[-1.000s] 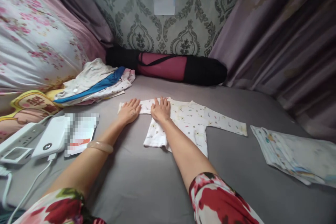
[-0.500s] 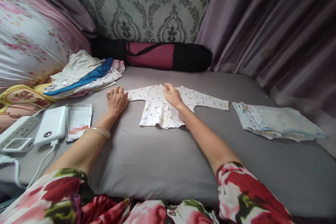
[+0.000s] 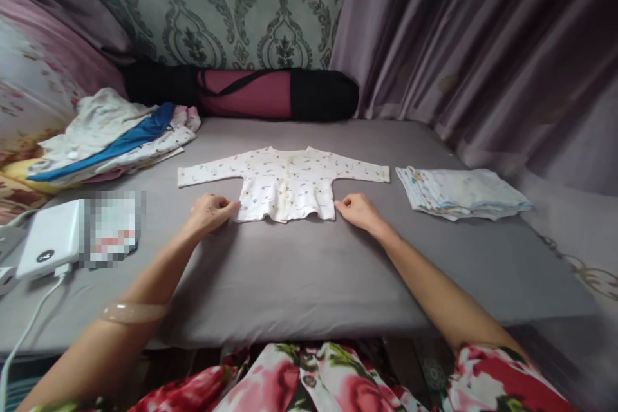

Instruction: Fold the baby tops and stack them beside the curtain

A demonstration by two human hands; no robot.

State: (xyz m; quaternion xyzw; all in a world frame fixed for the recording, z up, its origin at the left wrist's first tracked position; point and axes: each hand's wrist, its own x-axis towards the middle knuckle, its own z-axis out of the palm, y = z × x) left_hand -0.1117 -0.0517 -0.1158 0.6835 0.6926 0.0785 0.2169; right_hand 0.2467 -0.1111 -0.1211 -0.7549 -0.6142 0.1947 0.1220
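Note:
A small white baby shirt (image 3: 284, 183) with a coloured speckle print lies flat on the grey bed sheet (image 3: 299, 270), both long sleeves spread out sideways. My left hand (image 3: 211, 212) pinches the shirt's lower left hem corner, fingers closed. At the lower right hem corner my right hand (image 3: 356, 210) grips the cloth in the same way. A pale bangle (image 3: 132, 312) circles my left forearm.
A folded stack of light cloths (image 3: 458, 192) lies to the right. A heap of clothes (image 3: 109, 138) sits at the left, by a floral pillow. A white power bank (image 3: 48, 244) with its cable rests at the left edge. A black and maroon roll bag (image 3: 241, 91) lines the wall.
Both hands slid from the shirt's upper part and left sleeve down to its bottom hem corners. The shirt now lies fully spread. The view shifted right.

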